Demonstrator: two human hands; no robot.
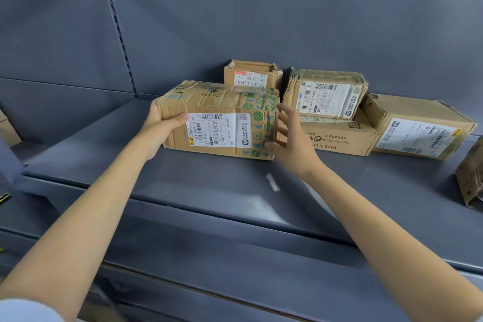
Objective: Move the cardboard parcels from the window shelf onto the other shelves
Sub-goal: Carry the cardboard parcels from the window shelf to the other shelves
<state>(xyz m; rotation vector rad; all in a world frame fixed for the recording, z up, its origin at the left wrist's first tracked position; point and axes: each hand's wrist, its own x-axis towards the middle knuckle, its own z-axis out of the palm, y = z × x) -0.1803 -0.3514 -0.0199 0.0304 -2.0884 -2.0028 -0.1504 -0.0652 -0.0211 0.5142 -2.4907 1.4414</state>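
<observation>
Lying on the grey shelf [183, 180] with its long axis left to right, the taped parcel [219, 123] is gripped at its left end by the left hand [162, 125] (thumb on the front face); the right hand [290, 138], fingers spread, is touching its right end

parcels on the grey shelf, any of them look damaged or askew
Yes. The taped parcel stacked on the flat box is crumpled and sits tilted. The right parcel leans at an angle with a torn top corner. The parcel with green tape is creased.
</observation>
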